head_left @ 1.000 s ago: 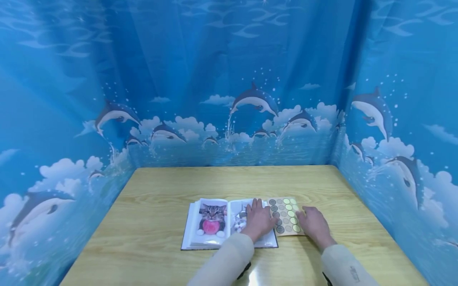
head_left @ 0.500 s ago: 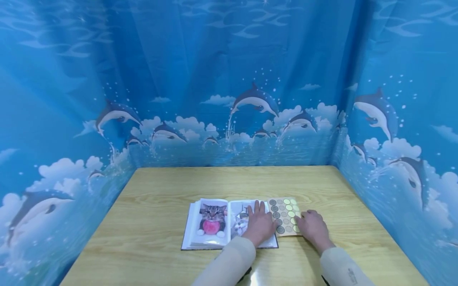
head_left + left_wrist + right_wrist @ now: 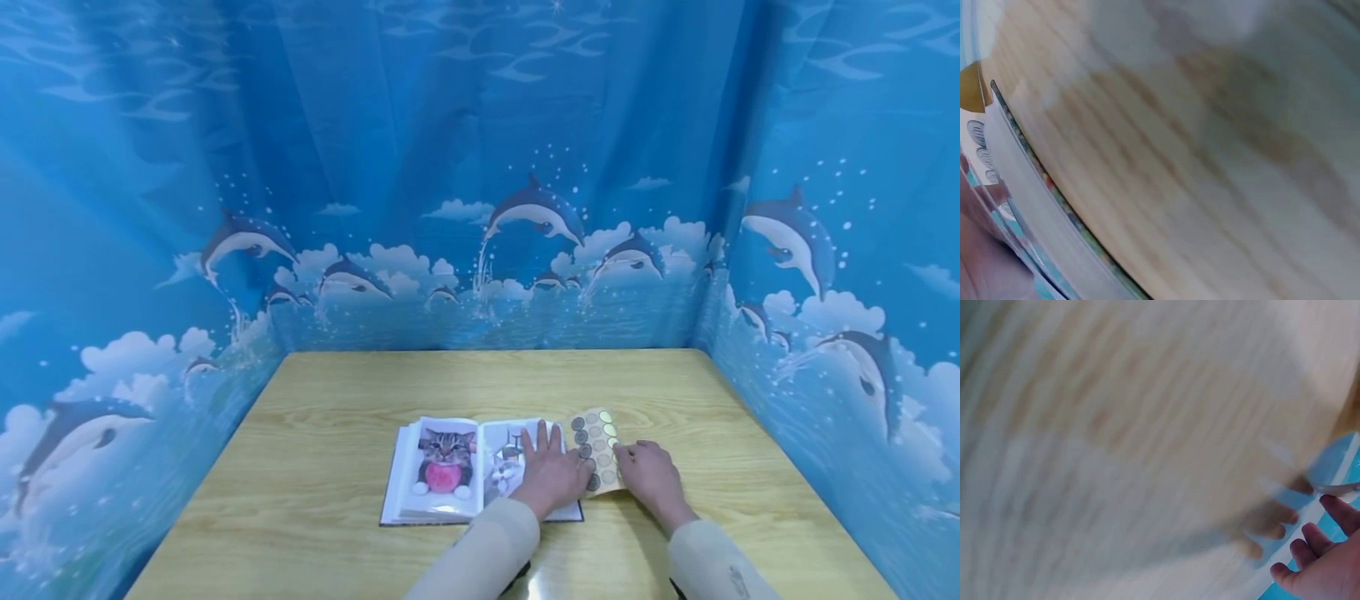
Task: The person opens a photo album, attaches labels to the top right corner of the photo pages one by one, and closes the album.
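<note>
An open book (image 3: 442, 467) with cat pictures lies on the wooden table (image 3: 480, 383). My left hand (image 3: 551, 471) presses flat on its right page, fingers straight. Just to the right is a tan sticker sheet (image 3: 596, 446) covered with round dots, its right side bent up off the table. My right hand (image 3: 648, 475) grips that raised right edge. In the left wrist view the book's page edges (image 3: 1035, 187) run diagonally beside blurred wood. The right wrist view is blurred and shows only the fingers (image 3: 1316, 556) over the table.
Blue dolphin-print curtains (image 3: 480, 208) close in the table at the back and on both sides. Bare wood stretches behind the book and to its left (image 3: 315, 433).
The sticker sheet lay flat before; its right side now curls upward and leftward under my right hand. The right hand has shifted slightly left. The left hand stays on the page.
</note>
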A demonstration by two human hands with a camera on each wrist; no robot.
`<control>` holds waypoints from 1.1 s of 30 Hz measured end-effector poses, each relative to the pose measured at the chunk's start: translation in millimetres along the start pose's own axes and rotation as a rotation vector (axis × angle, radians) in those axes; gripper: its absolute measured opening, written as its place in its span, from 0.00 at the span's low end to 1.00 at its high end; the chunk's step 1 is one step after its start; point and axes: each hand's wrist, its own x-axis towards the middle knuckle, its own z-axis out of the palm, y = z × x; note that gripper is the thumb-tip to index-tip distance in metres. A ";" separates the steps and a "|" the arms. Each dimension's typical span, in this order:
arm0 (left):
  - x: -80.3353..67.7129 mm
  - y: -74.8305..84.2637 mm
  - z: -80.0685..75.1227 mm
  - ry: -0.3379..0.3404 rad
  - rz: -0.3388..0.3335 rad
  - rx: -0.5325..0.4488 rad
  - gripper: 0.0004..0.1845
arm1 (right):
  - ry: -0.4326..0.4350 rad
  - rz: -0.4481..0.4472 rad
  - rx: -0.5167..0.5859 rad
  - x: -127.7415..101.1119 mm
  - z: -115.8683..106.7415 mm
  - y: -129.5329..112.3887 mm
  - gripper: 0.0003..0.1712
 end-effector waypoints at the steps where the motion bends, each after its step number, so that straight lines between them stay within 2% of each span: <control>1: -0.7 0.9 -1.0 0.001 0.007 -0.007 0.29 | 0.003 0.008 0.045 0.0 0.3 -2.1 0.31; 5: -3.3 4.8 -5.4 0.008 0.054 -0.030 0.29 | 0.017 0.029 0.240 -0.3 0.9 -11.7 0.34; 9: -4.1 8.2 -9.5 0.007 0.085 -0.066 0.30 | 0.042 0.042 0.363 -0.4 -1.6 -21.3 0.32; 12: -2.8 8.9 -12.5 0.004 0.081 -0.159 0.31 | 0.052 0.078 0.426 0.3 -4.8 -26.3 0.32; 16: 0.1 6.8 -19.7 0.005 0.057 -0.332 0.33 | 0.036 0.123 0.505 0.9 -9.5 -31.1 0.37; 21: 0.9 -0.5 -32.3 0.025 0.044 -0.531 0.31 | 0.024 0.144 0.536 1.2 -14.0 -35.7 0.40; 29: -3.4 -14.0 -47.1 0.058 -0.001 -0.797 0.28 | 0.070 0.165 0.548 3.3 -16.1 -43.7 0.36; 33: -4.1 -21.1 -49.6 0.067 -0.018 -0.881 0.29 | 0.075 0.177 0.563 2.9 -17.0 -50.2 0.35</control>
